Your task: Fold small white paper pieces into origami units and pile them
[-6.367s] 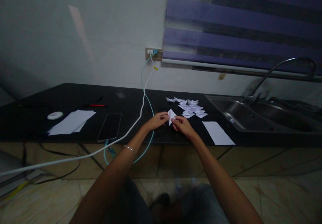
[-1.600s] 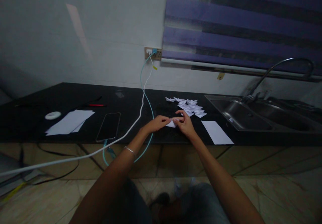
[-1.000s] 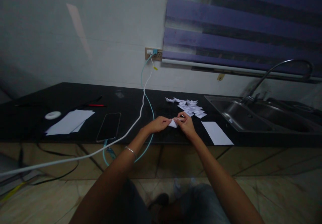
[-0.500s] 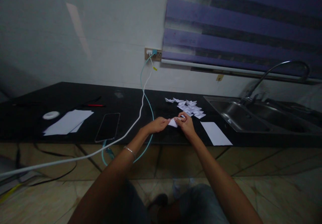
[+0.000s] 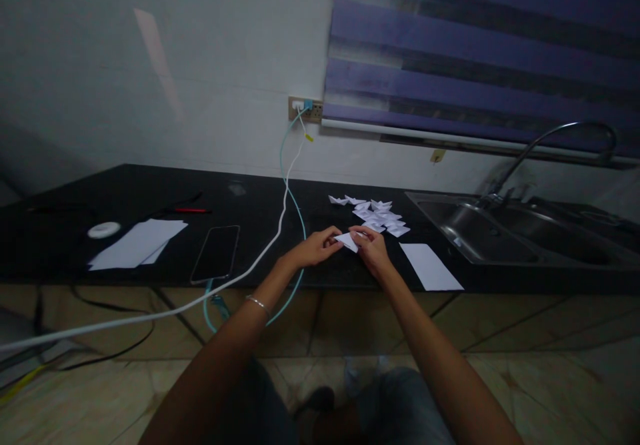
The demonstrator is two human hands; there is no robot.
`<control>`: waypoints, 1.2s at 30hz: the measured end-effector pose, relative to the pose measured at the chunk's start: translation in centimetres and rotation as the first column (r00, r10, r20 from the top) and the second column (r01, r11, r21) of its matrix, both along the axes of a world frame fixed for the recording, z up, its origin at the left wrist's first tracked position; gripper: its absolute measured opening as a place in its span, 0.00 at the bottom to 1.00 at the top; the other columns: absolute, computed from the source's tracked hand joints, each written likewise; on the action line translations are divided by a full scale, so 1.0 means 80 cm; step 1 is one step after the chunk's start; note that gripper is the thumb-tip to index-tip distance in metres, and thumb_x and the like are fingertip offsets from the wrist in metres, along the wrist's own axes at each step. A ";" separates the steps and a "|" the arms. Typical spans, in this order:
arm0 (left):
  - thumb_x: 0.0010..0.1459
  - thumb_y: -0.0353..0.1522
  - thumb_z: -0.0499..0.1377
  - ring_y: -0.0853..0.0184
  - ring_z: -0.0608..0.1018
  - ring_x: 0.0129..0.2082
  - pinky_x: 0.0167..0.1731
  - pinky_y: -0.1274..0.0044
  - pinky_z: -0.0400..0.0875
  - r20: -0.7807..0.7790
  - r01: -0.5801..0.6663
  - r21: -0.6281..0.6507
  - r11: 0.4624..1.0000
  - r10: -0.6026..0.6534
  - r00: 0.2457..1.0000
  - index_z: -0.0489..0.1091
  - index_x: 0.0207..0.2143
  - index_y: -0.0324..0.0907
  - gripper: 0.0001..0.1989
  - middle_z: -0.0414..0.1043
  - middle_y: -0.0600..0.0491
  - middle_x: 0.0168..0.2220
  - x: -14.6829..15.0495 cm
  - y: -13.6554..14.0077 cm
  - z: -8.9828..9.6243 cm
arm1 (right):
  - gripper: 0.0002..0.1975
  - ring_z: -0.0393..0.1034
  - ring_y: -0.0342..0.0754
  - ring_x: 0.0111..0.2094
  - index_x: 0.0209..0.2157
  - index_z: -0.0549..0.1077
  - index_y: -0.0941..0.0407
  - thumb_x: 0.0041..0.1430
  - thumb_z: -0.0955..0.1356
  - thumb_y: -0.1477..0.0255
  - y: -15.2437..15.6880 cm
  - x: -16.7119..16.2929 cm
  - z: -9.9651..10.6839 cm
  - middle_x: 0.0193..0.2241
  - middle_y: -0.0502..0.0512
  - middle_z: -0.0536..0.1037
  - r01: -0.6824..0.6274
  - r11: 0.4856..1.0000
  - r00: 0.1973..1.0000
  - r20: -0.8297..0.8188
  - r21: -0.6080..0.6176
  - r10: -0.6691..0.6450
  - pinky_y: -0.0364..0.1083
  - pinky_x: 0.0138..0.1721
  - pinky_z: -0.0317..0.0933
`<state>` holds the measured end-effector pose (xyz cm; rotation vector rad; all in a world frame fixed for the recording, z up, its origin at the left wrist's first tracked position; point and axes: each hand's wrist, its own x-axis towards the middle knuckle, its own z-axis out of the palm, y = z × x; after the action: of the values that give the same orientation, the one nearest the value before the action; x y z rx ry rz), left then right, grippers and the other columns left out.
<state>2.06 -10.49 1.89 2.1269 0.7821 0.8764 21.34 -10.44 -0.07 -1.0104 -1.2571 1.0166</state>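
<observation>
A small folded piece of white paper (image 5: 348, 241) is held between both hands, above the front part of the dark countertop (image 5: 270, 195). My left hand (image 5: 315, 246) pinches its left corner with thumb and fingers. On the other side, my right hand (image 5: 371, 247) grips the right end, its fingers curled over the top. Just beyond the hands lies a cluster of several folded paper boats (image 5: 376, 214). A flat white sheet of paper (image 5: 431, 267) rests to the right of my right hand, near the counter's front edge.
Left of me lie a phone (image 5: 216, 253), a stack of white paper (image 5: 137, 245), a white roll (image 5: 104, 229) and a red pen (image 5: 191, 210). A white cable (image 5: 260, 253) crosses over the counter from the wall socket (image 5: 305, 109). The sink (image 5: 467, 250) is at the right.
The folded paper has turned between my fingers and now shows a pointed, diamond-like shape. My left fingers have shifted their grip on its corner. Everything on the counter stays put.
</observation>
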 end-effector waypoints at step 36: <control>0.60 0.47 0.50 0.73 0.63 0.24 0.23 0.81 0.55 0.012 0.092 -0.144 0.985 -0.092 0.996 0.71 0.33 0.34 0.24 0.63 0.56 0.23 -0.009 0.015 -0.008 | 0.16 0.70 0.47 0.33 0.31 0.73 0.55 0.40 0.76 0.64 -0.009 -0.008 0.006 0.29 0.51 0.76 -0.175 0.983 0.978 0.130 0.061 0.166 0.44 0.34 0.62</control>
<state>1.37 -9.27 1.21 2.0159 0.7166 0.7534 20.70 -11.16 0.44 -0.9329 -1.4935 1.0440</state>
